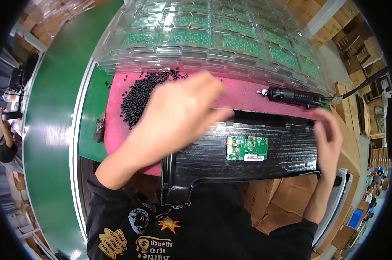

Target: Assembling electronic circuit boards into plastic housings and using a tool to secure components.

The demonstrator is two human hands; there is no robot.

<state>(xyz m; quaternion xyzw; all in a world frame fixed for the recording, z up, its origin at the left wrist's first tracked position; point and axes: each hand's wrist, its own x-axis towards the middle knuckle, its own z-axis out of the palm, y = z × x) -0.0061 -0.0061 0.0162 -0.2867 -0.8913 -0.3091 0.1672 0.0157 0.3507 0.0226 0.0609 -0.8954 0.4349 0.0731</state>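
Note:
A long black plastic housing (204,160) lies in front of me over the near edge of the pink mat. A small green circuit board (247,148) with a white label sits on its ribbed face. My right hand (328,141) grips the housing's right end, fingers bent around its edge. Above the housing's far left part is my left hand (187,108), smeared by motion. Its fingers look bent, but whether they hold anything does not show. Beside and partly behind it spreads a heap of small black screws (137,97).
A black electric screwdriver (295,96) rests on the pink mat (243,97) at the right. Clear plastic trays (217,54) of green boards are stacked behind. Cardboard (287,203) lies below the housing. A green table (53,143) runs along the left; another person (5,143) is far left.

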